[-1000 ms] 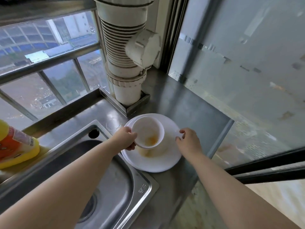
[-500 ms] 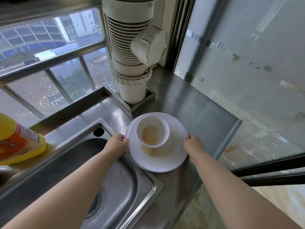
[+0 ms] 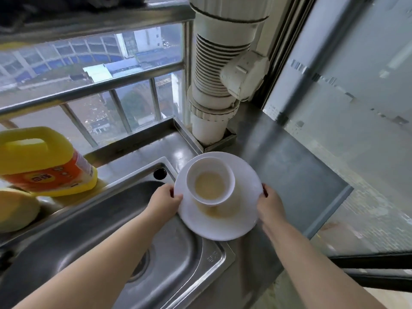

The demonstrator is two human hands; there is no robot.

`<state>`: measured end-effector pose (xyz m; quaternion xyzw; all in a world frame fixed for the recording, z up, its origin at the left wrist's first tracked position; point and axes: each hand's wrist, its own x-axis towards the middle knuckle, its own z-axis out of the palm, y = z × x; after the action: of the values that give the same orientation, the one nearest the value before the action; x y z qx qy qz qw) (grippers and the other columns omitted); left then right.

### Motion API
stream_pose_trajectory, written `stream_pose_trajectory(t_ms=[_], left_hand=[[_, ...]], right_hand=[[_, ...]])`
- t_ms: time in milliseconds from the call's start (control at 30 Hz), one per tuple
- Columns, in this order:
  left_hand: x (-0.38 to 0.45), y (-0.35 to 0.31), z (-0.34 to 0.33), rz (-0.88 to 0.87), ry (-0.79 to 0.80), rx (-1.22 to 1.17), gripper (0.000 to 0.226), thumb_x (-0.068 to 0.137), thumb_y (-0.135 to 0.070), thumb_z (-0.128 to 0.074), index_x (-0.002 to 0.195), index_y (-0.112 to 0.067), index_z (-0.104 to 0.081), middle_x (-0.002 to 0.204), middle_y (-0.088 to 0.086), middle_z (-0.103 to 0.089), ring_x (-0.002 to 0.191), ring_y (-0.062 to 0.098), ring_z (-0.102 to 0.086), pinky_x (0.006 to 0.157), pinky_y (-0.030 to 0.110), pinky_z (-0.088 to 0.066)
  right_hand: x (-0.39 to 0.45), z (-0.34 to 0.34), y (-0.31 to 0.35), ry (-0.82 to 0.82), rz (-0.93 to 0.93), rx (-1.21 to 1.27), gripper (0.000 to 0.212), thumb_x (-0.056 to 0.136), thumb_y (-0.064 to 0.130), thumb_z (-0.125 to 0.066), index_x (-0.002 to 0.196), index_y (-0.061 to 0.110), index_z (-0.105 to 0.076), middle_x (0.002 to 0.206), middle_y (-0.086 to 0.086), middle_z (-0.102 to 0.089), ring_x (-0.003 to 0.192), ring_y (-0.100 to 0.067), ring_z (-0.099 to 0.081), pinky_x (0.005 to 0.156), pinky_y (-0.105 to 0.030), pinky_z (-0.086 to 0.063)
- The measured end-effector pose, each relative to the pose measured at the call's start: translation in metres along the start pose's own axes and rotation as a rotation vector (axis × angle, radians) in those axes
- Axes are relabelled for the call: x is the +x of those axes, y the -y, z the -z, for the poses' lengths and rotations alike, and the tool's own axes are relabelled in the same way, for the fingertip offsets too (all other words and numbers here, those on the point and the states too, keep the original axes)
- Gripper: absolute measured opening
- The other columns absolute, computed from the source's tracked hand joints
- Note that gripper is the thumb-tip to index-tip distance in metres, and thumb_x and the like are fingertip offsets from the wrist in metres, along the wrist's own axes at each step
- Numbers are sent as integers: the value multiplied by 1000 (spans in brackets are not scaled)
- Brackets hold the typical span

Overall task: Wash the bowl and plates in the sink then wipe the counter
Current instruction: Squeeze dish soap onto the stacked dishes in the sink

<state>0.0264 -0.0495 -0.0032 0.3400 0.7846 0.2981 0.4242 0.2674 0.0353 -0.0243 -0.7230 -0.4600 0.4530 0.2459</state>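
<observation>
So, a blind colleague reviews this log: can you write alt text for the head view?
Two bare hands, left hand and right hand, grip opposite edges of a white plate carrying a stained white bowl, at the right corner of a steel sink. A yellow detergent jug stands at left by a barred window, and a white drain pipe rises behind.

Stainless steel worktop (image 3: 289, 166) in a corner, barred window (image 3: 93, 70) behind it showing daylight and city buildings far below, thick white ribbed drain pipe (image 3: 214, 70) standing in the corner, frosted glass panel (image 3: 347, 90) along the right side.
</observation>
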Motion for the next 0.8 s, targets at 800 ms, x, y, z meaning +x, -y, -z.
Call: stream_pose_trajectory(t_ms=[800], left_hand=[[-110, 250, 81, 680, -413, -615, 16, 80, 1, -52, 90, -9, -60, 97, 20, -66, 89, 34, -65, 70, 42, -58]], right_hand=[[-92, -233, -51, 735, 143, -358, 29, 85, 13, -64, 113, 12, -65, 98, -3, -72, 89, -19, -69, 72, -34, -59]])
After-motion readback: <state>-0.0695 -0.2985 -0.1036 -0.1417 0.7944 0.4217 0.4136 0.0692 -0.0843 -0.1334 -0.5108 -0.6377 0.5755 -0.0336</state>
